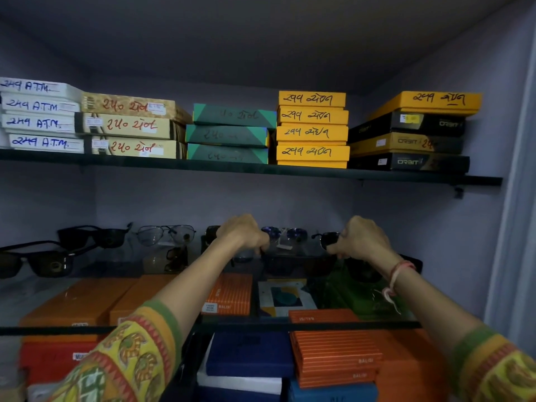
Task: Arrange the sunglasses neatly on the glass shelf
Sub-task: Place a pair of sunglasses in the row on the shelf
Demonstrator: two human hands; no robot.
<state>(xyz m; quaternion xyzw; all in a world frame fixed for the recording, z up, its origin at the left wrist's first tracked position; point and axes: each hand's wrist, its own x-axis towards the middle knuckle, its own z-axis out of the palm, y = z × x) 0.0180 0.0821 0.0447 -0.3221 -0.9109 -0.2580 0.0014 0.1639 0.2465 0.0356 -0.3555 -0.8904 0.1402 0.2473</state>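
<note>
Nearest the camera, two patterned sleeves reach in over the front edge of the glass shelf, with orange boxes stacked underneath it. Up the arms now: the left hand and the right hand are both curled shut, each pinching one end of a dark pair of sunglasses that sits low between them, at or just above the glass; contact is hard to judge. Its long axis runs left to right, straight across from fist to fist, so neither hand is nearer; it looks like a two-handed placement. Just behind, a blue-lensed pair stands in the back row, wire-framed glasses further left, black pairs beyond that.
</note>
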